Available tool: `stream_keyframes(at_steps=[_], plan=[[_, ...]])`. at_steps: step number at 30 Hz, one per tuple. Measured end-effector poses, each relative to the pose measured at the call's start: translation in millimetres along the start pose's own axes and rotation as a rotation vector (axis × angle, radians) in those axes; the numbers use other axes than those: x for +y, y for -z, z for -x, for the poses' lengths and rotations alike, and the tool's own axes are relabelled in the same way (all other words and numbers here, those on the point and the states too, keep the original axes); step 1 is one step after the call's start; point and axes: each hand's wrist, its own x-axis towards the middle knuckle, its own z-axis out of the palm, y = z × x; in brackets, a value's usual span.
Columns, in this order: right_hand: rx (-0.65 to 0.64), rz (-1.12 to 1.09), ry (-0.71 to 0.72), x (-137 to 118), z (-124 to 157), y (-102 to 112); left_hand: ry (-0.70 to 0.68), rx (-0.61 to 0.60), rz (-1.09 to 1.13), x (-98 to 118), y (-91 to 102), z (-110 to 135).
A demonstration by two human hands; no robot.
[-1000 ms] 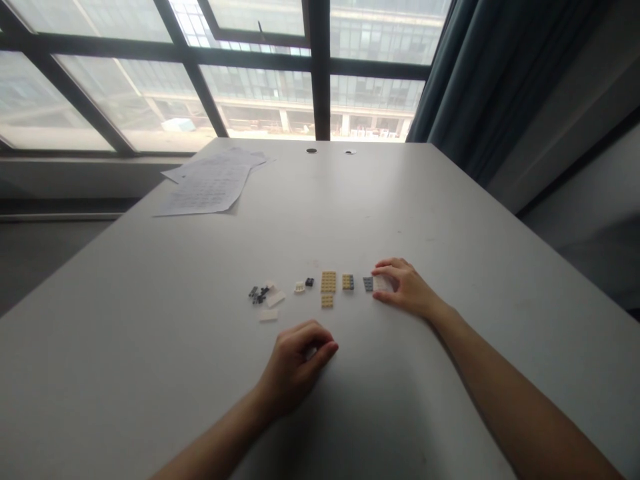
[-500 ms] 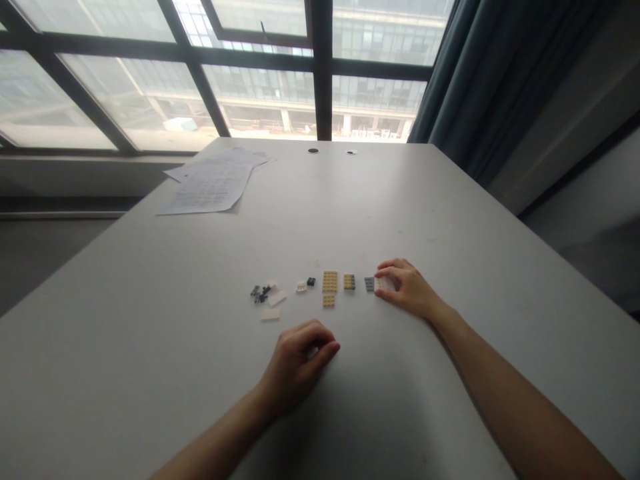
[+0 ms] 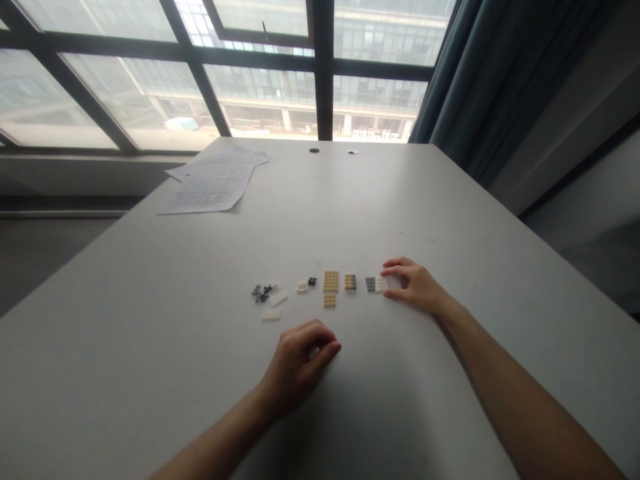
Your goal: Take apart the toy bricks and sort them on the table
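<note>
My right hand [image 3: 417, 288] rests on the white table [image 3: 450, 213], its thumb and forefinger apart and just beside a small white plate [image 3: 382, 285] that adjoins a grey plate [image 3: 370, 284]. Nothing is in that hand. Left of them lie a tan-and-grey piece [image 3: 350, 281], a larger tan plate [image 3: 330, 280] and a small tan plate [image 3: 329, 301]. My left hand [image 3: 300, 363] lies nearer to me, curled into a loose fist; a pale bit shows between thumb and fingers, too small to name.
Further left lie a small white piece [image 3: 301, 287], a dark piece [image 3: 311, 281], a cluster of dark bits [image 3: 260, 292] and two white tiles [image 3: 277, 297]. Printed sheets [image 3: 213, 183] sit at the far left of the table. Windows and a curtain stand behind.
My right hand has drawn slightly right, off the small white plate, which now shows fully beside the grey one. The left hand has stayed put.
</note>
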Motion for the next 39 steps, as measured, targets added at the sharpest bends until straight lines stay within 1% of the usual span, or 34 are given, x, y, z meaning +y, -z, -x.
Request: stream_keyframes(at_steps=[10,14,21,35,39], plan=[[0.057,0.034,0.021,1,0,-6,0.003,-0.003,0.001,-1,-0.7,2],[0.06,0.038,0.036,3,-1,-7,-0.002,0.002,0.001,0,0.1,1],[0.07,0.057,0.046,-2,0,-8,-0.004,0.007,-0.002,2,0.3,-1],[0.089,0.1,0.061,-4,-1,-11,-0.013,0.008,-0.009,-1,0.2,0],[0.087,0.102,0.068,-3,-1,-11,-0.006,0.01,-0.019,-1,-2.4,1]])
